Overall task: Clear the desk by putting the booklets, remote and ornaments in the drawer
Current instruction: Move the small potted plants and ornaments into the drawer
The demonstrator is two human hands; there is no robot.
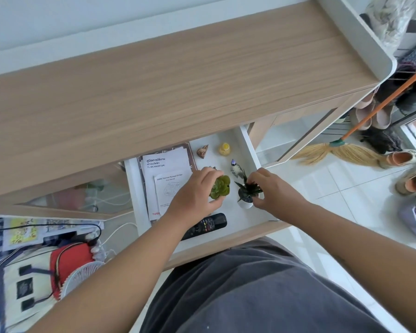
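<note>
Head view: looks straight down on a smooth desk top [178,80] with wood lines, and an open drawer under it.
Fan [82,275]: round, white, made of thin wires, on the far left beside a red bag [70,260].
Drawer [133,188]: white and smooth inside, with a wood front edge; it is pulled out toward the person.
Booklets [166,179]: flat white paper sheets in a stack, lying in the left part of the drawer.
Remote [204,225]: long, black and shiny with small coloured buttons, lying in the drawer near its front.
Left hand [195,193]: fingers curled around the round plant [220,187], a bumpy green ball shape, inside the drawer.
Wooden ornament [203,151]: small, brown, pointed like a shell, at the back of the drawer.
Yellow ornament [224,149]: small and rounded, just beside the wooden one.
Bird [235,169]: little grey and white figure, standing behind the plants.
Spiky plant [247,192]: dark, thin, pointed leaves in a small white pot, in the drawer.
Right hand [271,188]: fingertips pinch the spiky plant at its pot.
Broom [341,152]: straw brush with an orange stick, on the white tile floor.
</note>
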